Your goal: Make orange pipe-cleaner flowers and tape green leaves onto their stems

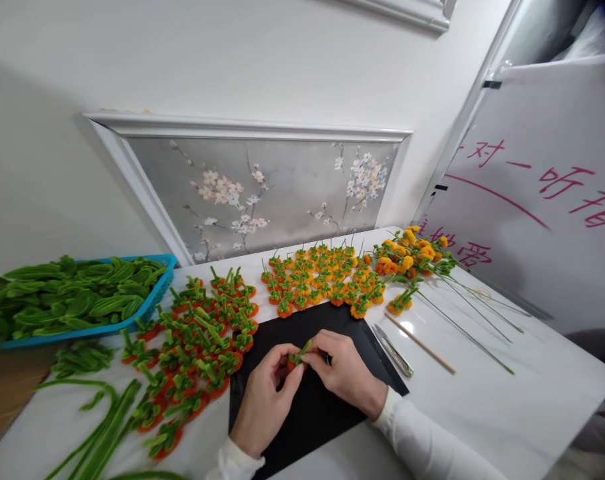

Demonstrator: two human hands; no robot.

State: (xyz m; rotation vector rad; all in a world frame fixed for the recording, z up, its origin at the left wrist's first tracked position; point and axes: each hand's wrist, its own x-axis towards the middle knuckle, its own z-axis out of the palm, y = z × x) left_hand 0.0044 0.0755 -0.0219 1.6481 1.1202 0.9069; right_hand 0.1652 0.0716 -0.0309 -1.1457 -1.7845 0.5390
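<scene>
Over a black mat (315,427), both hands meet on one small orange pipe-cleaner flower (295,360) with a green top. My left hand (272,393) pinches its orange part from the left. With thumb and forefinger, my right hand (345,367) grips the green stem piece (307,347) on top. The fingertips hide much of the flower. Left of the mat stand many orange pipe-cleaner flowers (182,357) with green stems pointing up. Beyond the mat lie yellow and orange flowers (317,273), some with thin wires upright.
A blue basket (155,293) of green fuzzy leaves stands at the left. Loose green pipe cleaners (105,433) lie in front of it. Right of the mat are tweezers (395,350) and a wooden stick (422,343). Long-stemmed yellow flowers (412,253) lie at the back right.
</scene>
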